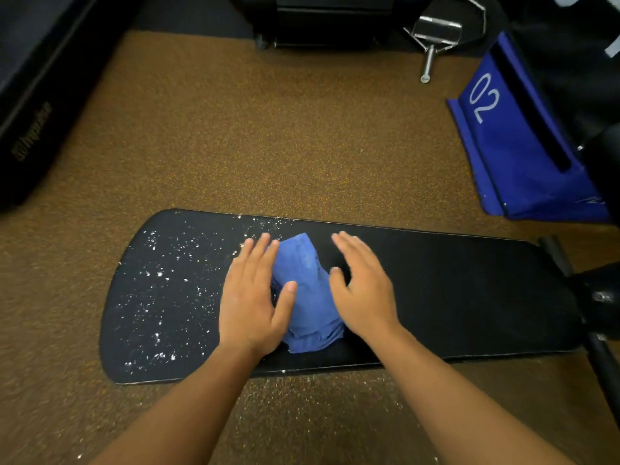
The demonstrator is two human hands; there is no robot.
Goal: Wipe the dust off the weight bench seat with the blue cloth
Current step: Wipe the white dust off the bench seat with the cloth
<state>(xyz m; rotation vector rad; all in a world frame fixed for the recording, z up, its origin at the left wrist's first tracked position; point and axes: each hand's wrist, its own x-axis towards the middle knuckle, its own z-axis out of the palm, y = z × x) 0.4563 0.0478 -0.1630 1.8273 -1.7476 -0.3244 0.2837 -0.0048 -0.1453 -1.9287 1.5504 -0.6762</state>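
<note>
The black weight bench seat (453,297) runs left to right in front of me. White dust specks (161,297) cover its left part; the right part looks dark and free of specks. A bunched blue cloth (310,297) lies on the middle of the seat. My left hand (251,297) lies flat with fingers spread, its palm on the cloth's left edge and its thumb on top of the cloth. My right hand (364,286) is flat with fingers apart against the cloth's right side, slightly blurred. Neither hand grips the cloth.
Brown speckled floor (268,129) surrounds the bench, with some white dust (318,387) on it below the seat's near edge. A blue block marked 02 (503,146) stands at the right. Black equipment sits at far left (33,95) and a metal handle (432,45) at the top.
</note>
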